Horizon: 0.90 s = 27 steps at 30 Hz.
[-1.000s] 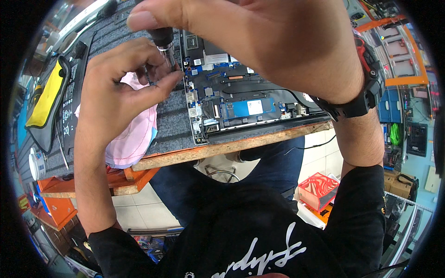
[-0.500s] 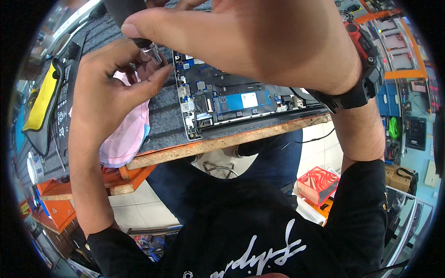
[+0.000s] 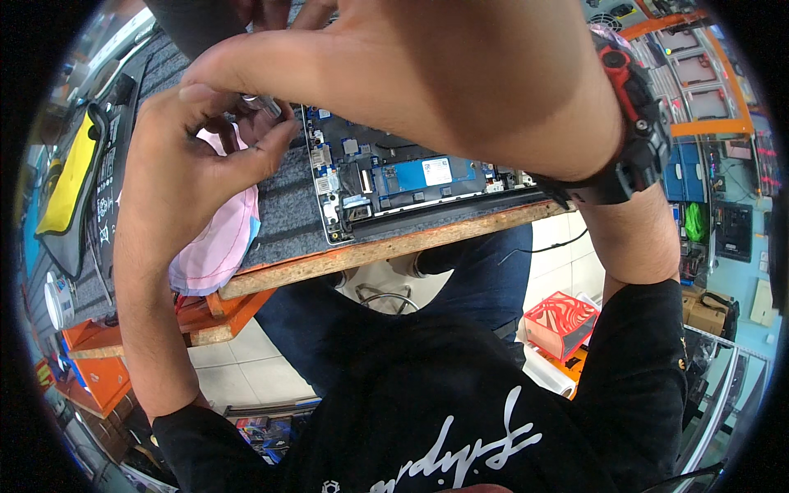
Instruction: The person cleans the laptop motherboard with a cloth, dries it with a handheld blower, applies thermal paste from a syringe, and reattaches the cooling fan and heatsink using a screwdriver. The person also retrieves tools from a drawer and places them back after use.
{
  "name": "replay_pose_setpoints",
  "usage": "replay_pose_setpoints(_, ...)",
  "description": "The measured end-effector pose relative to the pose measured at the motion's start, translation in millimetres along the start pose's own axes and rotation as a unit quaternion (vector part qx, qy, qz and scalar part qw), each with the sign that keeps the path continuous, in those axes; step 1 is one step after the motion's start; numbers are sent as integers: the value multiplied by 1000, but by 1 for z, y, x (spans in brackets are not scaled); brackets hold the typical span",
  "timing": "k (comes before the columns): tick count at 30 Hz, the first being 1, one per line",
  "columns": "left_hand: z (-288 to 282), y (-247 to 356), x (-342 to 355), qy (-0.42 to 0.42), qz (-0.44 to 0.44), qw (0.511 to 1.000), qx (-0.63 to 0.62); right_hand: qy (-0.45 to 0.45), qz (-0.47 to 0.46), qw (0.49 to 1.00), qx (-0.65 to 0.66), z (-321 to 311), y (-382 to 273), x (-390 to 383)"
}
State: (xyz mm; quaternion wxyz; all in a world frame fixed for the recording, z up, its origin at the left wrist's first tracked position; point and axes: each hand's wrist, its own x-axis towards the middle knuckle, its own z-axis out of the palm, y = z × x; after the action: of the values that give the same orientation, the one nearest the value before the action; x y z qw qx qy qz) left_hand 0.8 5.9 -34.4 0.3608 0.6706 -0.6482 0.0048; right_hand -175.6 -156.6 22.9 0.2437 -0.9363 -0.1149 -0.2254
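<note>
My right hand (image 3: pixel 345 70) is wrapped round a thick black electric screwdriver (image 3: pixel 193 25) at the top left, its body tilted and partly cut off by the picture's edge. From its lower end a shiny metal chuck (image 3: pixel 265 105) sticks out. Thumb and fingers of my left hand (image 3: pixel 177 168) close round this metal tip; a bit or screw there is hidden. Just right of the left fingertips lies an opened laptop base (image 3: pixel 349 215), its circuit board and a blue module with a white label (image 3: pixel 407 175) exposed. My right forearm covers its far part.
The laptop lies on a ridged grey mat (image 3: pixel 283 218) near the bench's wooden edge (image 3: pixel 394 242). Left of it are a pink cloth (image 3: pixel 218 255), a yellow and grey pouch (image 3: pixel 70 177) and a white round tub (image 3: pixel 59 300). A red patterned box (image 3: pixel 563 320) stands lower right.
My right hand and the screwdriver have shifted left and slightly down, so less of the chuck shows. The left fingers stay closed at its tip.
</note>
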Motion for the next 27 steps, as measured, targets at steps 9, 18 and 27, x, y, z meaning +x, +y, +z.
replay_pose_setpoints(9,-3,18,7,-80,-43,993,-75,4,19,1000,-3,-14,-3,-9)
replay_pose_setpoints(18,-23,-23,15,1,-20,998,-68,182,124,975,34,-41,-9,-87)
replay_pose_setpoints(27,-33,-52,5,131,-47,987,79,269,139,948,98,-16,5,-111)
